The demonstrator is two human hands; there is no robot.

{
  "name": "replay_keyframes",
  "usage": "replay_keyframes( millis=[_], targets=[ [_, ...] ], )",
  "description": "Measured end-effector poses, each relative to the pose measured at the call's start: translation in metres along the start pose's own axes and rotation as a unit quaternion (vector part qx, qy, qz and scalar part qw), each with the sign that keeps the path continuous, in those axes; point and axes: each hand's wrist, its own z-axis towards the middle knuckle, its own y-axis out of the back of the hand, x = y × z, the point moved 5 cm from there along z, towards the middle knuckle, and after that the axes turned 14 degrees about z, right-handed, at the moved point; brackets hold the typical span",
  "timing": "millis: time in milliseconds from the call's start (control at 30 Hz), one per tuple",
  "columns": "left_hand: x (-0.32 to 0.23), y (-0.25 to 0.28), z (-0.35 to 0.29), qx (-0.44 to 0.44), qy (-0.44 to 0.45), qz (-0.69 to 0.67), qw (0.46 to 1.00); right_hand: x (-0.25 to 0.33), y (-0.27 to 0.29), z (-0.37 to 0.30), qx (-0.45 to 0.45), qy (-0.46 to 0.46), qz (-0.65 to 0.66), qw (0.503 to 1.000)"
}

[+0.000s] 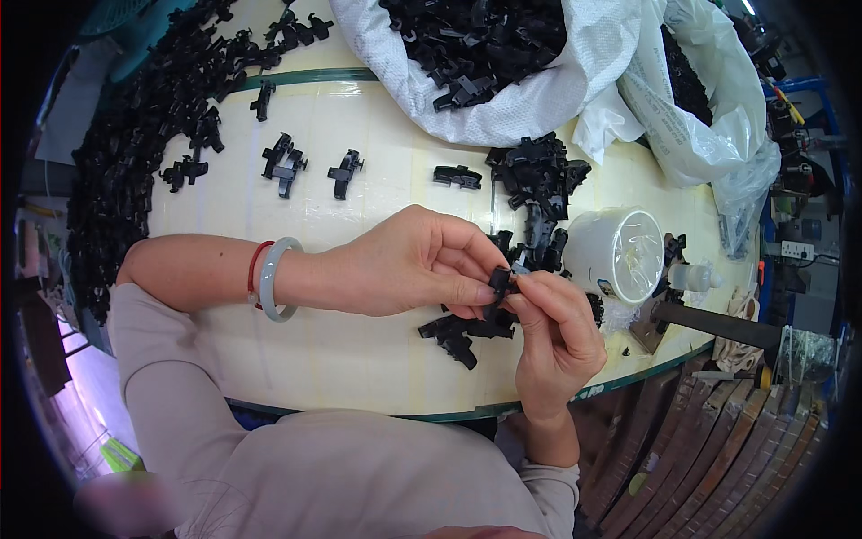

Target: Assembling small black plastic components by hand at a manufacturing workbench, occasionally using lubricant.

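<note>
Two hands meet over the table (341, 364), both on one black part (500, 284). The left hand (400, 260) is clamped on it between thumb and fingers; the right hand (564, 340) pinches its right-hand end, thumb and forefinger together. What detail lies between the fingertips is too small to tell.

On the left wrist sit a pale bangle (267, 286) and a red cord (252, 269). Just below the left fingers, toward the body, lies a small pile (456, 338) of black parts. Just beyond both hands, a cluster (537, 175) of similar parts runs away from the fingertips. Near the right hand, to its upper right, a white tub (585, 247) lies on its side, its mouth showing clear film. Past the tub are a small bottle (691, 278) and, lower, a dark bar (718, 323).

Beyond the left hand lie a lone curved piece (458, 177) and, farther left, a few loose parts (345, 173). Well apart, a big heap (117, 180) spreads beyond the left forearm. Farthest beyond the hands, a white sack (431, 121) brims with black parts; a second bag (709, 153) stands to its right.
</note>
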Motion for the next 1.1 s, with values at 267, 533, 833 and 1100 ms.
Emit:
replay_keyframes(
  millis=[267,533,833,1100],
  targets=[
    [-0.002,0.001,0.0,-0.026,-0.014,0.055,0.998,0.005,-0.002,-0.003,0.01,0.024,-0.052,0.998],
    [-0.012,0.016,-0.013,-0.109,0.036,0.134,0.984,0.026,0.037,-0.026,-0.079,0.102,-0.193,0.973],
    [-0.014,0.088,-0.062,-0.305,0.11,0.305,0.895,-0.007,0.165,-0.094,-0.318,-0.134,-0.303,0.888],
    [-0.025,0.102,-0.09,-0.398,0.089,0.408,0.817,-0.014,0.158,-0.086,-0.243,-0.065,-0.396,0.883]
  ],
)
